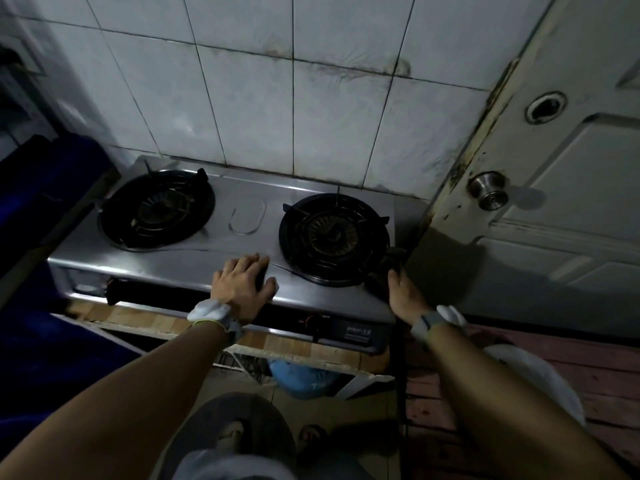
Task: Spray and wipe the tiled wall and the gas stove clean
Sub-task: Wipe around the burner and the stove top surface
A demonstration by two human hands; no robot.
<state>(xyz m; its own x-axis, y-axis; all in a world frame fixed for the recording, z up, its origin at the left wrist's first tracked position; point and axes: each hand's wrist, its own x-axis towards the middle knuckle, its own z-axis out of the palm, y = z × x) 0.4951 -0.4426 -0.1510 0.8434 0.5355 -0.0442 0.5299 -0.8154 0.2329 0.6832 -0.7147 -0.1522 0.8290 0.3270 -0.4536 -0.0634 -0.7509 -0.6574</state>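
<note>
Currently the stove-wipe step, I'd judge. Gas stove [221,251] sits on the surface against the tiled wall [249,109]. Left hand [242,285] lies flat, fingers spread, on the steel between left burner [156,209] and right burner [334,237]; a pale scrap at its thumb may be cloth. Right hand [403,289] is at the stove's right front corner, fingers hidden, so grip unclear. Wall grout looks grimy; next move needs a spray, none in view.

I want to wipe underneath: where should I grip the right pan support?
Likely from straight above, by two opposite raised prongs of the right pan support; it lies flat on the gas stove, and only the prongs stand up.
</note>
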